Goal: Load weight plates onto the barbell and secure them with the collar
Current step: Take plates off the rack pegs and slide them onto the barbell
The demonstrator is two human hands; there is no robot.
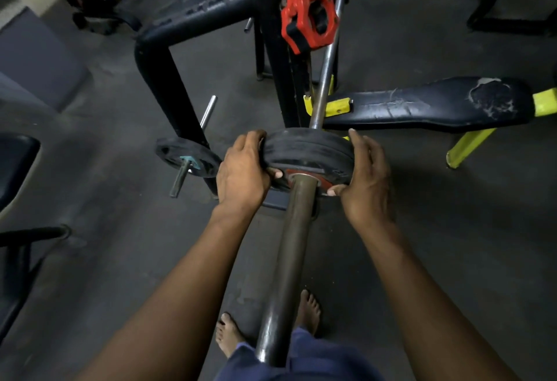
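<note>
**Black rubber plates on the sleeve, both hands clamped on**

Black rubber weight plates (310,151) sit stacked on the barbell (291,248), slid up toward the inner end of the thick sleeve, so the brown steel runs back from them toward the camera. Left hand (242,174) grips the left rim, fingers curled over the top edge and thumb on the face near the red hub. Right hand (363,169) does the same on the right rim, thumb hooked under the lower edge.

Red collar (307,14) isn't on the bar; it's up high on the black rack upright (272,49), well apart from the plates. Another small plate (187,156) hangs on a storage peg to the left. Worn bench pad (437,103) lies off to the right, and bare feet (310,310) show on the dark floor below the sleeve.
</note>
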